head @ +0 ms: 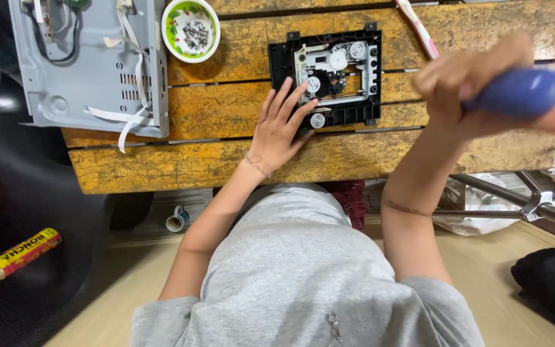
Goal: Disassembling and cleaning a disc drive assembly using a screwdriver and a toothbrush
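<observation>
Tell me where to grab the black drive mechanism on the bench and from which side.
Grip the black drive mechanism by its plastic outer frame, pinching the left and right edges from above. It lies flat on the wooden bench with gears and the lens assembly exposed in the middle, so avoid those. The left hand covers its lower-left corner; the right hand holds a blue handle, likely a tool.

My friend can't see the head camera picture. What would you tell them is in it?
A person's left hand rests on a black disc drive mechanism on a worn yellow wooden table, while the right hand holds up a blue tool handle. A bowl of screws sits nearby.
</observation>
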